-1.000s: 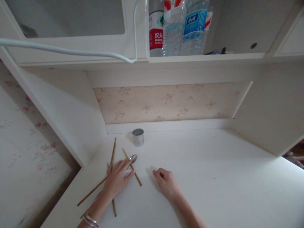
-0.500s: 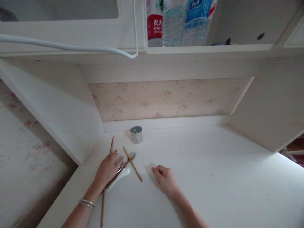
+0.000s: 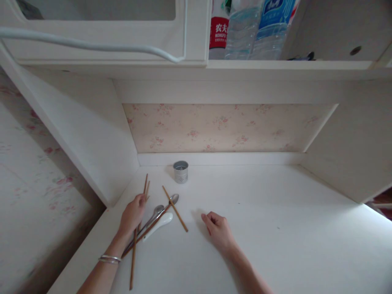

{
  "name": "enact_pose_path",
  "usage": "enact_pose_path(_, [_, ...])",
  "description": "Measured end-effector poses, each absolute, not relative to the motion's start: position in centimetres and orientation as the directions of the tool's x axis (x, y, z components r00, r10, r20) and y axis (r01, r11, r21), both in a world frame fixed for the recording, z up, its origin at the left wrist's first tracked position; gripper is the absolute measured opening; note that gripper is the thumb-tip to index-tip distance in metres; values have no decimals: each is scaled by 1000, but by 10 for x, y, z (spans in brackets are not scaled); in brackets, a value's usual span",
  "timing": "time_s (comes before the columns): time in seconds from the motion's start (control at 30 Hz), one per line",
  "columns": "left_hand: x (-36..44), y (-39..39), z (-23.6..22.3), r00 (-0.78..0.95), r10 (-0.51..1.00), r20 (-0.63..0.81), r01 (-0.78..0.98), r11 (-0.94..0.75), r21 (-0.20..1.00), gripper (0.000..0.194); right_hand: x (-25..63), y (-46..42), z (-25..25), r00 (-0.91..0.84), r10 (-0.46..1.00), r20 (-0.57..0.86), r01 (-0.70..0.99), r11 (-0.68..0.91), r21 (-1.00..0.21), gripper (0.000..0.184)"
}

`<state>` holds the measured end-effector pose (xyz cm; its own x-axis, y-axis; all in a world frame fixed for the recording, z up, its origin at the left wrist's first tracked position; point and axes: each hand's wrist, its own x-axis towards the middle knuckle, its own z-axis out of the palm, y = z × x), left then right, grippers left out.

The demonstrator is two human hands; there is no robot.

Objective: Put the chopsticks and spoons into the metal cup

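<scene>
My left hand point(image 3: 134, 213), with bangles at the wrist, is closed on a wooden chopstick point(image 3: 148, 188) near its upper end. Another chopstick's tip shows right beside it, and the hand hides parts of both. Just right of that hand lie two metal spoons point(image 3: 157, 211), a white ceramic spoon point(image 3: 165, 219) and more chopsticks, partly crossing one another. A single chopstick point(image 3: 179, 214) lies slanted over the neck of one metal spoon. My right hand point(image 3: 218, 227) rests on the tabletop, fingers curled in with nothing in them, apart from the utensils.
A small perforated metal cup point(image 3: 181, 172) stands upright near the back edge of the white tabletop point(image 3: 260, 253). Overhead, a shelf point(image 3: 288, 65) holds plastic bottles point(image 3: 245, 30). A white cable point(image 3: 122, 47) hangs before the cabinet. Side panels border the desk.
My left hand has gone from spread over the utensils to closed on a chopstick, uncovering the metal spoons. My right hand keeps its pose. The whole view has shifted slightly.
</scene>
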<state>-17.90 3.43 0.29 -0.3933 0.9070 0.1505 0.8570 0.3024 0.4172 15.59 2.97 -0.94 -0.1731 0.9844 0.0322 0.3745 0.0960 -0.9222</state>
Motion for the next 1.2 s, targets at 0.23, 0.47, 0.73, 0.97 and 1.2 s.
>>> enact_pose_path(0.23, [-185,41,-9,-359,914,190,878,262,401,31,156,32,-19,-163,986,37,362,95,-927,47])
enact_pose_path(0.47, [-177,35,-5,-297,925,238,915,205,348,32,156,31,-19,-159,987,27,366,85,-927,47])
enact_pose_path(0.73, [-180,28,-8,-219,930,294,965,161,209,33,155,30,-20,-151,988,34,385,91,-918,48])
enact_pose_path(0.97, [-196,19,-1,-278,907,317,961,263,88,33,151,24,-18,-126,992,31,441,84,-894,47])
enact_pose_path(1.2, [-201,16,-3,-303,896,325,953,273,134,35,147,18,-14,-100,994,52,483,94,-871,46])
